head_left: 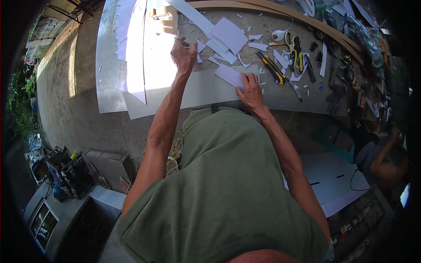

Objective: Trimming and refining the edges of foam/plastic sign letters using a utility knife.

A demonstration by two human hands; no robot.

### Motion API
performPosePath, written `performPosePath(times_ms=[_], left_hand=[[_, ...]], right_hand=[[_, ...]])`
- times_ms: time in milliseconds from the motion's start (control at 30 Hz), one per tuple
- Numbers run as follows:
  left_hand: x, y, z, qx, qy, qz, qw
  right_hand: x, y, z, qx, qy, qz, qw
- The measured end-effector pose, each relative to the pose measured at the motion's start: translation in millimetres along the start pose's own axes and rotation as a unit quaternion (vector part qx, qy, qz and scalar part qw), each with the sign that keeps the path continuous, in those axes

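My left hand (184,55) is over the sunlit part of the worktable, its fingers bent inward and closed. Glare hides what the fingertips hold, if anything. Just beyond them lies a light-brown wooden piece (174,27), partly washed out by the light. My right hand (251,92) is at the table's near edge, fingers curled over the right end of a small white paper-like piece (228,75). Under that piece is a large pale sheet (197,90). Cut white offcuts (228,34) lie beyond, between the hands.
To the right lie a yellow-and-black utility knife (272,69), scissors (289,41), yellow-handled pliers (300,59) and a white computer mouse-like object (279,35). Long brown strips (280,15) curve along the far side. Another person (386,158) is low at the right, by a white panel (333,179).
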State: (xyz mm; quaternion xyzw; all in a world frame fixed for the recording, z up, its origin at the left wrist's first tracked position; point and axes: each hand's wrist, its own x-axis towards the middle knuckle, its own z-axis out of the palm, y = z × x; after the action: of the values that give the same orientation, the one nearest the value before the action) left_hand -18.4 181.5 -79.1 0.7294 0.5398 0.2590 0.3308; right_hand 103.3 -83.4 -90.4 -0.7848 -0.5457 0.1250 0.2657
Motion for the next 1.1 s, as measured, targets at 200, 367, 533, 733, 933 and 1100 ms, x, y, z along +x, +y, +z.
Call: performPosePath(times_ms=[200, 367, 533, 733, 933, 1100], left_hand=[[65, -19, -24, 0.272, -0.043, 0.094, 0.957], [113, -17, -40, 0.380, -0.176, 0.081, 0.904], [154, -45, -51, 0.444, -0.216, 0.188, 0.849], [110, -1, -54, 0.449, -0.227, 0.243, 0.829], [69, 77, -30, 0.400, -0.267, 0.252, 0.839], [67, 114, 51, 0.336, -0.266, 0.404, 0.808]], right_hand=[[0, 6, -7, 0.040, -0.029, 0.014, 0.999], [0, 9, -7, 0.044, -0.039, 0.039, 0.997], [4, 8, -10, 0.071, -0.040, 0.020, 0.996], [1, 8, -7, 0.063, -0.019, 0.033, 0.997], [1, 6, -1, 0.044, 0.013, 0.023, 0.999], [0, 9, 2, 0.037, 0.010, 0.019, 0.999]])
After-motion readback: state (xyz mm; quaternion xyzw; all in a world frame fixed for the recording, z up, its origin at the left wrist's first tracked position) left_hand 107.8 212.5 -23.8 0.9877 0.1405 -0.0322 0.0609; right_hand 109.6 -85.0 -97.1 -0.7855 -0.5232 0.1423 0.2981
